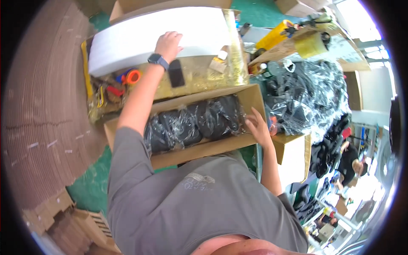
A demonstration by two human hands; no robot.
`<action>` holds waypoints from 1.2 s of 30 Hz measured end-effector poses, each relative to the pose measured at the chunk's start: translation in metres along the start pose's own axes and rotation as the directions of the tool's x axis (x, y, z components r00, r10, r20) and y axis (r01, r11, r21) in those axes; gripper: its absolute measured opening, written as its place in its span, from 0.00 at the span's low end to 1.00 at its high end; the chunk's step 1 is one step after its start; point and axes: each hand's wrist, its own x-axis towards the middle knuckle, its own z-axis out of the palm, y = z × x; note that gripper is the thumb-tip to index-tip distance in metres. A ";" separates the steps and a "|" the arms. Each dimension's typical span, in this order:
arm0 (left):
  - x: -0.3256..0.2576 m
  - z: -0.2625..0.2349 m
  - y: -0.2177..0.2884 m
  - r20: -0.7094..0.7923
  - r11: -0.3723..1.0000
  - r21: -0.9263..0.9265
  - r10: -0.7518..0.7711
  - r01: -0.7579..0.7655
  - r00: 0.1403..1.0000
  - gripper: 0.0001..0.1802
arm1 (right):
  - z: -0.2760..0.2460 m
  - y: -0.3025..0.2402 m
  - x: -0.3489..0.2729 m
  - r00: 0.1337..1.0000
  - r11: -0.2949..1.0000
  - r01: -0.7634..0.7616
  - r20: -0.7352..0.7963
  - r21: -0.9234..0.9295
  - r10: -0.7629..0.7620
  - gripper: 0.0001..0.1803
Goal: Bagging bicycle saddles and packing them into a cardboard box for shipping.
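Observation:
My left hand (169,45), with a dark watch (158,60) at its wrist, lies on a stack of white sheets (127,44) at the far side. Its fingers look slightly bent and apart, and nothing shows gripped in them. Closer to me is a long open cardboard box (193,154), holding several black items (180,127) in clear plastic bags. My right hand (258,127) is at the box's right end, fingers spread, beside the end wall. Whether it touches the cardboard I cannot tell.
A phone (176,73), a tape roll (133,77) and a small box (217,64) lie on the tape-covered table (197,78). Flattened cardboard (46,85) is stacked at left. Bagged black items (306,93) pile up at right, below a tape dispenser (312,44). Other people (350,163) are farther right.

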 end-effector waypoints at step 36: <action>-0.084 -0.054 0.473 0.420 0.802 -0.550 0.026 0.232 0.907 0.37 | -0.400 0.045 -0.065 0.953 0.726 0.189 -0.056 -0.662 -0.299 0.35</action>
